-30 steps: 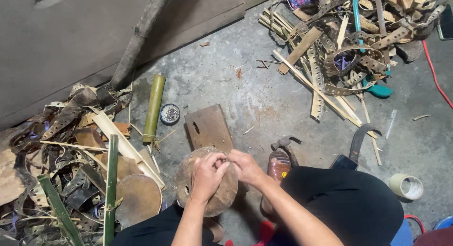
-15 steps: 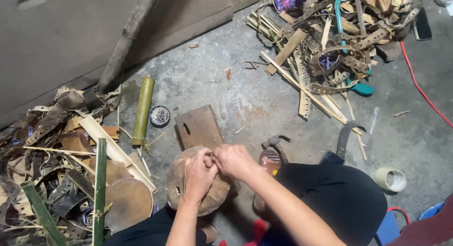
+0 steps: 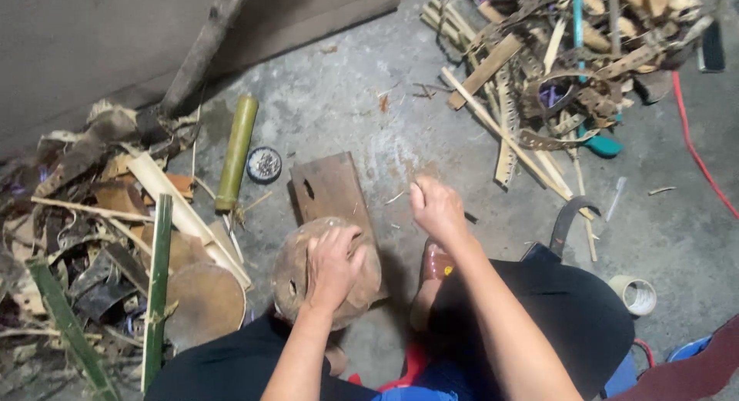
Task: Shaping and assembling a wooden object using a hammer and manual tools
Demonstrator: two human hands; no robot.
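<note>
A round brown wooden block [image 3: 290,282] sits on the floor between my knees. My left hand [image 3: 332,264] lies on top of it, fingers curled over its upper edge and holding it. My right hand [image 3: 437,208] is off the block, lifted to its right above the concrete, with the fingers pinched closed; I cannot see anything in them. A flat brown board [image 3: 327,187] with a small slot lies just beyond the block, between the two hands.
A green bamboo tube [image 3: 236,151] and a small round tin [image 3: 264,164] lie left of the board. Bamboo scraps are heaped at left [image 3: 100,216] and at the far right [image 3: 554,78]. A curved dark blade [image 3: 566,220], a tape roll [image 3: 635,295] and a red cable [image 3: 697,155] lie at right.
Both hands were together on top of the block. My right hand has come away to the right, and my left hand stays on the block.
</note>
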